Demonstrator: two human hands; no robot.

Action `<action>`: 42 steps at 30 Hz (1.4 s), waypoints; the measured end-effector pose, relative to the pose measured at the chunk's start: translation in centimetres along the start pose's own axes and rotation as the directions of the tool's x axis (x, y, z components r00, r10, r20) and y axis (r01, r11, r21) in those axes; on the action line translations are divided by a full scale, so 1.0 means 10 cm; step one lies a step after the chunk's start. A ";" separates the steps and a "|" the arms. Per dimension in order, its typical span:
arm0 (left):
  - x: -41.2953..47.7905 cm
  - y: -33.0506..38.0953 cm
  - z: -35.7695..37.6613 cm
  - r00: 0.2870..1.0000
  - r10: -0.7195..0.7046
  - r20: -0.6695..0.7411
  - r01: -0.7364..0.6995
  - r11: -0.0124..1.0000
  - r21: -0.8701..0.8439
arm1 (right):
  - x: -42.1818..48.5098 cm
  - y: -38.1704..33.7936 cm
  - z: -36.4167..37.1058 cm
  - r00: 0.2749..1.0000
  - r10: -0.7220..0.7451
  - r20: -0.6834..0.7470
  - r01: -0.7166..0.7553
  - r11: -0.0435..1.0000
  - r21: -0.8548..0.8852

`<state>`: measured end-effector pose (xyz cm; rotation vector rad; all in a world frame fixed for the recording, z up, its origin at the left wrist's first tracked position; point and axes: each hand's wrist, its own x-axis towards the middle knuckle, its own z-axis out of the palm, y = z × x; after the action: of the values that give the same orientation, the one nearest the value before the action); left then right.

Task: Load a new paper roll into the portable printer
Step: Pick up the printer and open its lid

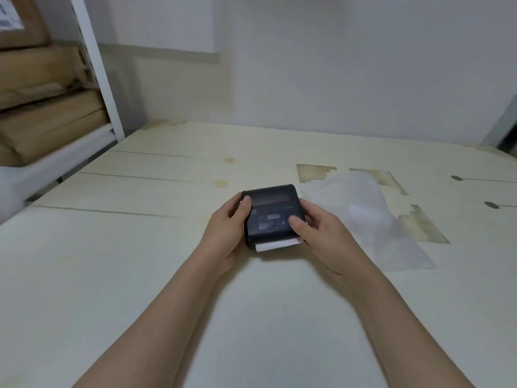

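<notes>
A small black portable printer (270, 211) rests on the pale table (140, 261), its button panel facing up. A strip of white paper (275, 245) sticks out of its near edge. My left hand (226, 233) grips the printer's left side, thumb on its top corner. On the right side my right hand (319, 236) holds it, thumb pressed on the top face near the buttons. The lid looks shut, so the inside is hidden.
A translucent white plastic bag (372, 219) lies flat just right of the printer. Brown cardboard boxes (44, 107) fill a white shelf frame (98, 71) at the far left. A wall stands behind the table.
</notes>
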<state>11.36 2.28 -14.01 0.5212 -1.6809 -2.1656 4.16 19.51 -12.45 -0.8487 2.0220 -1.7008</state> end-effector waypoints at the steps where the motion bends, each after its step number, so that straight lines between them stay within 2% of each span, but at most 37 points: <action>1: 0.00 0.02 -0.02 1.000 -0.029 -0.011 0.029 0.999 -0.017 | -0.02 0.01 -0.01 0.999 0.010 0.046 -0.011 1.000 0.025; 4: 0.01 0.09 -0.06 0.992 -0.125 -0.001 0.125 0.990 -0.063 | -0.02 0.04 -0.06 0.993 0.030 0.111 -0.046 0.988 0.147; 7: -0.02 0.16 -0.01 0.988 -0.148 0.034 0.151 0.983 -0.102 | 0.03 0.09 -0.08 0.994 0.082 0.070 -0.102 0.927 0.361; 11: -0.10 0.19 0.13 0.997 -0.070 -0.016 0.068 0.992 -0.107 | 0.09 0.12 -0.08 0.989 0.141 0.045 -0.141 0.802 0.581; 16: -0.11 0.17 0.16 0.993 0.039 -0.110 -0.041 0.999 -0.020 | 0.11 0.12 -0.05 0.986 0.123 0.112 -0.166 0.705 0.690; 20: -0.11 0.14 0.17 0.985 0.082 -0.154 -0.075 0.996 0.052 | 0.11 0.11 -0.05 0.985 0.137 0.103 -0.171 0.721 0.671; 25: -0.12 0.14 0.20 0.966 0.088 -0.242 -0.080 0.996 0.046 | 0.11 0.06 -0.04 0.986 0.161 0.053 -0.155 0.732 0.664; 29: -0.13 0.17 0.21 0.953 0.091 -0.288 -0.084 0.996 0.037 | 0.11 0.02 -0.03 0.991 0.132 0.003 -0.106 0.780 0.617; 31: -0.14 0.18 0.22 0.958 0.098 -0.271 -0.096 0.995 0.020 | 0.10 0.00 -0.03 0.994 0.105 -0.015 -0.075 0.791 0.607; 35: -0.12 0.20 0.20 0.988 0.069 -0.141 -0.073 0.997 -0.023 | 0.11 0.00 -0.09 0.993 0.109 -0.037 -0.073 0.842 0.534; 39: -0.06 0.17 0.06 0.995 0.027 -0.101 -0.019 0.997 0.076 | 0.07 0.04 -0.16 0.985 0.153 -0.079 -0.122 0.943 0.308; 42: -0.03 0.13 -0.05 0.999 0.010 -0.044 -0.004 0.991 0.130 | -0.02 0.02 -0.15 0.980 0.158 -0.119 -0.143 0.981 0.129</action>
<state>11.98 1.70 -12.79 0.5936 -1.8054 -2.0338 3.28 20.79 -12.35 -0.5448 1.9863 -1.8100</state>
